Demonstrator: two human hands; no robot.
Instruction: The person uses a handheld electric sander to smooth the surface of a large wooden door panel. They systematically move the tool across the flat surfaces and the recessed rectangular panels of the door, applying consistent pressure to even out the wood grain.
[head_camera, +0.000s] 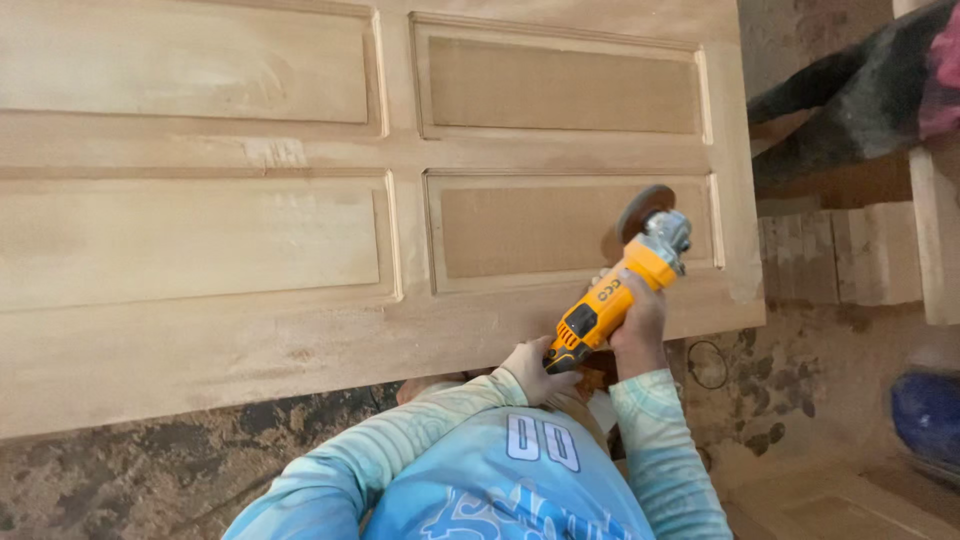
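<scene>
- Near the right edge of the panelled wooden door (300, 340), which lies flat, a person works with a yellow angle grinder (610, 300).
- The right hand (640, 325) is closed around the grinder's body, just behind the head.
- The left hand (535, 370) grips the tail end of the tool, fingers wrapped around it.
- The sanding disc (645, 208) sits tilted at the right end of the lower right recessed panel (530, 230), touching or just above the wood; contact cannot be told for sure.
- Judged from this, sanding of that panel's edge is the step in hand.
- The next pass would call for steady two-handed pressure and keeping the disc shallow, so it does not gouge the raised moulding beside it.
</scene>
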